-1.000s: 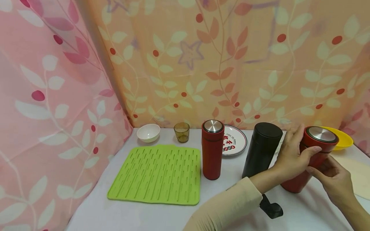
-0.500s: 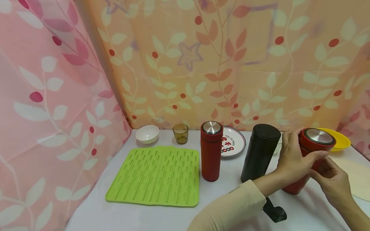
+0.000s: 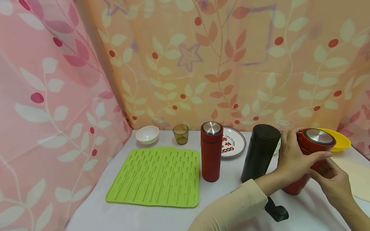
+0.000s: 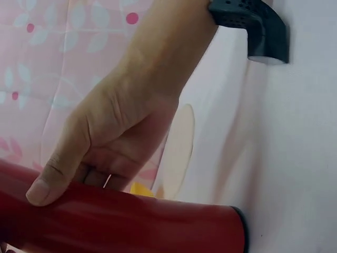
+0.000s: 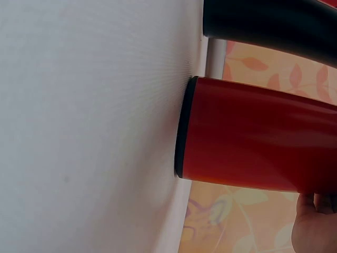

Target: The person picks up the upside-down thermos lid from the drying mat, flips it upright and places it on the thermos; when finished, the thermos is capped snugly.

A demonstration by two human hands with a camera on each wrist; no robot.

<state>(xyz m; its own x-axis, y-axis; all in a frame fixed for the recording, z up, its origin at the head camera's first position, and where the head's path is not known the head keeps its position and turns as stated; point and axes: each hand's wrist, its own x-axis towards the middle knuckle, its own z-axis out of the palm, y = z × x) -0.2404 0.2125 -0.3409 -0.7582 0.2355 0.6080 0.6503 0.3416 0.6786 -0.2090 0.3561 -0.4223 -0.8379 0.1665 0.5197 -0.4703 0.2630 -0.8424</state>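
A red vacuum flask (image 3: 310, 148) with a steel-topped lid stands on the white table at the right. My left hand (image 3: 295, 160) grips its upper part from the left, thumb across the front. From the right, my right hand (image 3: 332, 179) holds the flask just below that thumb. In the left wrist view, the right thumb lies along the red body (image 4: 131, 221), while the other fingers are partly hidden behind it. The flask's dark base meets the tabletop in the right wrist view. Left of the hands stand a black flask (image 3: 260, 154) and a slimmer red flask (image 3: 211, 157).
A green ridged mat (image 3: 156, 176) lies at the left. Behind it sit a white bowl (image 3: 147, 134) and an amber glass (image 3: 180, 134). A patterned plate (image 3: 235, 142) is partly hidden by the slim flask. At the right are a yellow bowl (image 3: 342, 141) and a cream board (image 3: 358, 179).
My right hand has moved slightly up the flask, closer under the left thumb. The left hand has shifted a little on the flask. The head view has also shifted slightly.
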